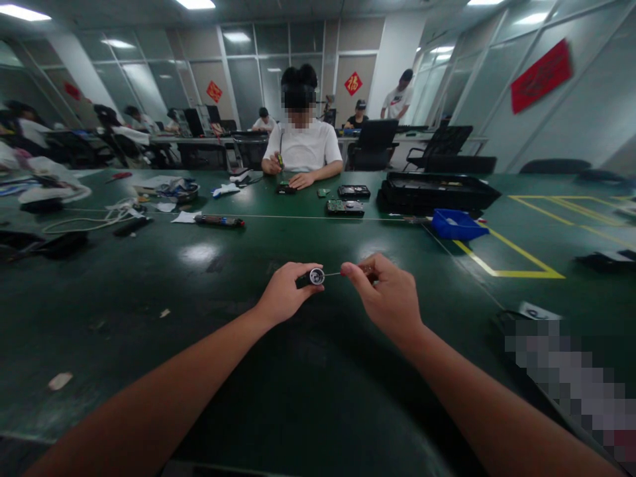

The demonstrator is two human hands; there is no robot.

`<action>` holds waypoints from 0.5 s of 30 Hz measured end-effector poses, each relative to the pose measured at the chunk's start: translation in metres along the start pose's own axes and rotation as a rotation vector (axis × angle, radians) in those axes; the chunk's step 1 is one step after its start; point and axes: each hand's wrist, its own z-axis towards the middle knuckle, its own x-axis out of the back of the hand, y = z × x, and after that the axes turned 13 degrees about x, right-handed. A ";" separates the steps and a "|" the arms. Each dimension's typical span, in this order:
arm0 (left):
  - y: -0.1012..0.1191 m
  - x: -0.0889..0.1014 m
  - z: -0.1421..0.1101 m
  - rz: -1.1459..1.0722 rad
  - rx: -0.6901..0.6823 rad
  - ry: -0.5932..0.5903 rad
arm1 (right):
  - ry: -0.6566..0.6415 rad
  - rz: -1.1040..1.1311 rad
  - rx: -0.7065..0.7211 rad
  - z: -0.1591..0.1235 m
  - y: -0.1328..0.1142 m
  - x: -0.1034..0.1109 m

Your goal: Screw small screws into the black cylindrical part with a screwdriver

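Between the thumb and fingers of my left hand point(282, 293) is a small dark cylindrical part point(317, 277), its open round end with a silvery rim facing me. My right hand point(390, 295) is closed around a thin screwdriver point(332, 273). Most of its handle is hidden by my fingers; a bit of red shows at the front. The metal shaft points left and its tip reaches the right side of the cylindrical part. I cannot tell whether it touches a screw there. Both hands are held over the green table point(209, 358).
Across the table a person point(302, 149) works with a screwdriver on a small device. Hard drives point(345, 207), a black tray point(437, 192) and a blue bin point(458, 225) lie at the back right. A dark pen-shaped tool point(219, 221) and a pale cable point(94, 218) lie left.
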 end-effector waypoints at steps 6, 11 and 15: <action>-0.001 0.000 0.000 -0.002 0.002 -0.010 | 0.006 -0.089 0.063 -0.001 0.002 -0.001; 0.000 -0.001 0.000 -0.011 -0.010 -0.014 | -0.088 0.040 0.166 -0.002 -0.001 0.003; 0.000 -0.001 0.000 -0.005 -0.014 -0.011 | -0.141 0.035 0.169 -0.003 -0.005 0.005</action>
